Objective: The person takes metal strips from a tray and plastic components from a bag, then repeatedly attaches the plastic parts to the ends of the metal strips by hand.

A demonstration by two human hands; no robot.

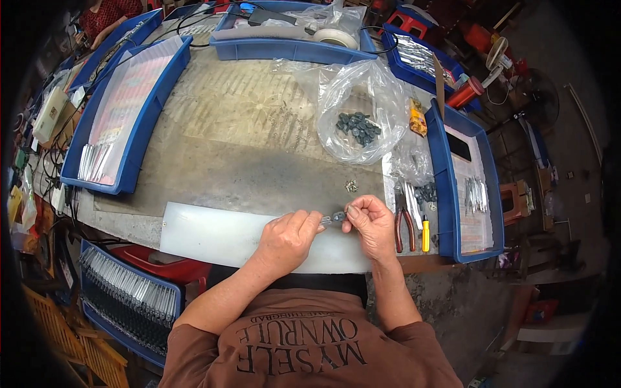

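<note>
Both hands meet over a translucent white board [207,226] at the table's near edge. My left hand [289,240] is closed round a slim, silvery-clear part [325,220], whose other end the fist hides. At its right end sits a small dark grey piece [338,216]. Thumb and forefinger of my right hand [370,223] are pinched together beside that piece; what lies between them is too small to make out. Just beyond the right hand is a little heap of tiny brass-coloured pieces [351,186]. Dark grey pieces [359,127] lie in an open clear plastic bag [330,137].
Right of my hands lie pliers [399,234] and a yellow-handled screwdriver [425,236]. Blue trays [446,213] with silvery strips stand right, left and behind. A tray of clear-and-black parts [129,291] sits low at left. Another person [107,16] is at the far left.
</note>
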